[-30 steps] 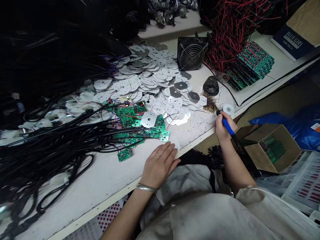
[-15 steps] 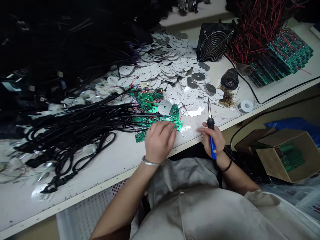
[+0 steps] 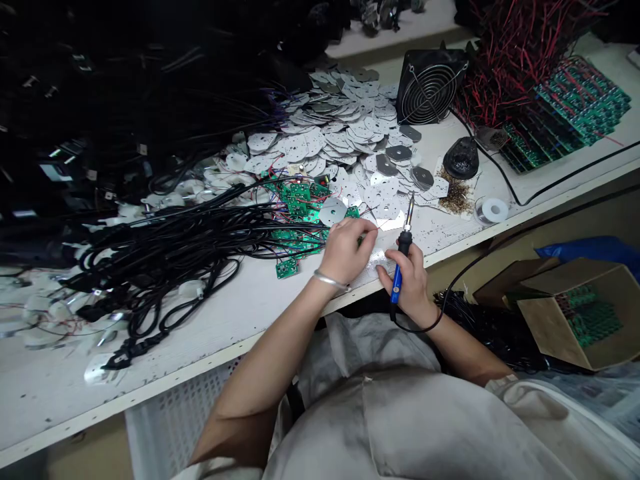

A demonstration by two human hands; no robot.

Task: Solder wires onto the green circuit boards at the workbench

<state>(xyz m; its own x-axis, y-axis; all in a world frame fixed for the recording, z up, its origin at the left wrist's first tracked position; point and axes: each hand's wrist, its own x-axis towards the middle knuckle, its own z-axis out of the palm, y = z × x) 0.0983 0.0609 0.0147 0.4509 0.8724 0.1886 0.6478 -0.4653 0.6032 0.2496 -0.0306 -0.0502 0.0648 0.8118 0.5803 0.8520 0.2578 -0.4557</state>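
Observation:
My left hand [image 3: 347,252] is closed over a small green circuit board, mostly hidden, with a bit of green showing between thumb and fingers. A thin wire sticks out near its fingertips. In my right hand [image 3: 407,280] is a blue-and-black soldering iron [image 3: 399,270], tip pointing up and away from me, with its cord looping over the wrist. Other green circuit boards [image 3: 297,197] with wires lie in a heap left of my left hand, one board [image 3: 287,268] apart at the front. A round-cornered grey-white plate [image 3: 333,211] rests on the heap.
Black cables [image 3: 200,233] cover the left of the bench. White plates [image 3: 345,140] are piled behind. A fan [image 3: 431,87], a black iron stand [image 3: 461,159] and a solder spool [image 3: 493,211] stand to the right. Below the bench edge is a cardboard box [image 3: 555,330] of boards.
My left hand has moved right and slightly away from me, with the board at its fingers. My right hand and the soldering iron have shifted left, closer to it.

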